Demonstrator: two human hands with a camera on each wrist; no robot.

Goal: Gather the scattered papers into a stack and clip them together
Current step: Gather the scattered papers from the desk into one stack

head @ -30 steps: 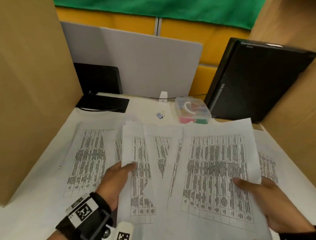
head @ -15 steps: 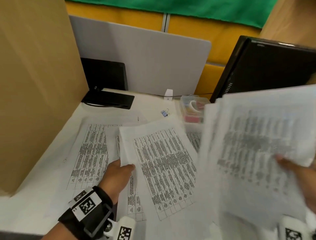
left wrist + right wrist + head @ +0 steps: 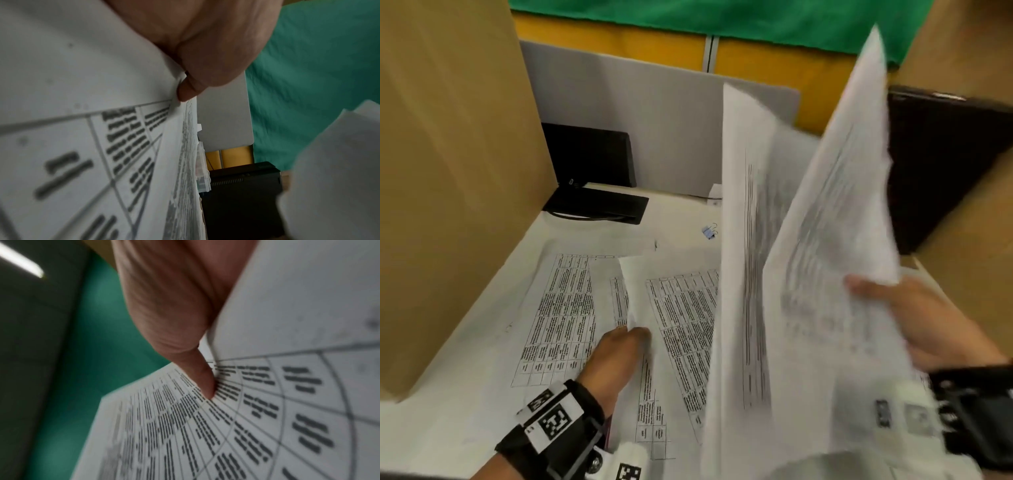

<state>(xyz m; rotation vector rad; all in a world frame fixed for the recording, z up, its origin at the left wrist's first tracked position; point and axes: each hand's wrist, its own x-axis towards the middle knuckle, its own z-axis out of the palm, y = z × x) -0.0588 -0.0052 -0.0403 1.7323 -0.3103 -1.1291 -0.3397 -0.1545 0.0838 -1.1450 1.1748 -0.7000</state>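
Printed sheets with tables lie overlapping on the white desk point(image 3: 465, 394): one at the left point(image 3: 558, 315) and one in the middle point(image 3: 685, 329). My left hand point(image 3: 628, 339) rests at the middle sheet's left edge, its thumb point(image 3: 186, 92) pinching that edge. My right hand point(image 3: 873, 294) holds a few raised sheets point(image 3: 808, 274), blurred and tilted steeply up, with the thumb point(image 3: 202, 379) pressed on the printed face. A small blue binder clip point(image 3: 709, 232) lies on the desk behind the papers, apart from both hands.
Cardboard walls stand at the left point(image 3: 448, 171) and right point(image 3: 969, 274). A grey divider point(image 3: 654, 120) closes the back. A black device with a cable point(image 3: 595, 202) sits at the back left, and a black monitor point(image 3: 941, 171) at the right, behind the raised sheets.
My right hand has lifted its sheets off the desk and swung them up to steep. They now hide the plastic box. My left hand has stayed at the middle sheet's edge.
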